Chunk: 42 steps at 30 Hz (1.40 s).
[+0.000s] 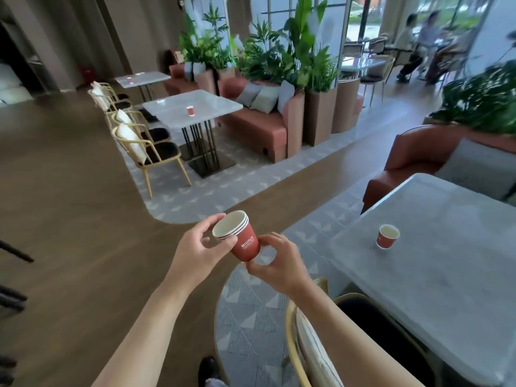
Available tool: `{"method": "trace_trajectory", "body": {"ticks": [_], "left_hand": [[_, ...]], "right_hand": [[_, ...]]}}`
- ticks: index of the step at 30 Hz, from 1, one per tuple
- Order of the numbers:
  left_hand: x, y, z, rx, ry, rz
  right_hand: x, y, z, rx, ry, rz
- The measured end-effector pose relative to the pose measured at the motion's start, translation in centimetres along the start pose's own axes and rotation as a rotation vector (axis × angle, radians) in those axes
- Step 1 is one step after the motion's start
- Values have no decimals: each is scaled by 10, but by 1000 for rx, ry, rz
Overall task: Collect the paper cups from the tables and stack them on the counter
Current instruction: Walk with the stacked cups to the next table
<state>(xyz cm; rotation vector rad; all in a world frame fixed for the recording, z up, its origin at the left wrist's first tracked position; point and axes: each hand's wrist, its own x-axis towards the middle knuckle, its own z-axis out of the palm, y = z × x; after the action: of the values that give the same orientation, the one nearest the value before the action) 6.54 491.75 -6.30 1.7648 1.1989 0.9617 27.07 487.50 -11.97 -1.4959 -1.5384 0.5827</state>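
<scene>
**Red cups held in two hands beside the near table**

A person holds a small stack of red paper cups (pixel 240 239) in front of them, out over the floor, just to the left of the near table (pixel 435 275). The stack is tipped, with its open mouth turned up and to the left. A few white rims sit one inside the other at the top.

The left hand (pixel 195 247) grips the stack near the rims. Its thumb and fingers curl round the top. The right hand (pixel 275 261) pinches the bottom of the stack with its thumb and fingertips.

One more red cup (pixel 388 236) stands upright on the near table, near the table's left edge and well apart from the hands. It stands all by itself.

A far red cup (pixel 190 110) stands on the far table (pixel 195 103), which is well beyond the near table and off to its left. Yellow chairs (pixel 145 152) stand on the left side of that far table, and a red sofa (pixel 257 127) with grey pillows is on its right side.

Close to the person, a yellow chair back (pixel 304 350) sits just beside the near table's front edge. Green plants (pixel 282 57) grow behind the sofa. A black shoe (pixel 208 368) shows on the floor below the arms.
</scene>
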Motion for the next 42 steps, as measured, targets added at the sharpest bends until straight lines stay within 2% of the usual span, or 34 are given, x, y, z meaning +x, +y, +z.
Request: {"method": "trace_trajectory", "body": {"ticks": [9, 18, 29, 36, 42], "left_hand": [[114, -30, 30, 211, -156, 219], [239, -91, 4, 287, -251, 286], [344, -139, -58, 160, -283, 267], [362, -164, -64, 38, -261, 187], [390, -153, -46, 31, -277, 173]], "right_hand": [[64, 51, -3, -66, 125, 127], [162, 68, 40, -156, 161, 213], [267, 47, 99, -247, 185, 243], [295, 51, 113, -337, 108, 217], [314, 72, 98, -533, 129, 181]]}}
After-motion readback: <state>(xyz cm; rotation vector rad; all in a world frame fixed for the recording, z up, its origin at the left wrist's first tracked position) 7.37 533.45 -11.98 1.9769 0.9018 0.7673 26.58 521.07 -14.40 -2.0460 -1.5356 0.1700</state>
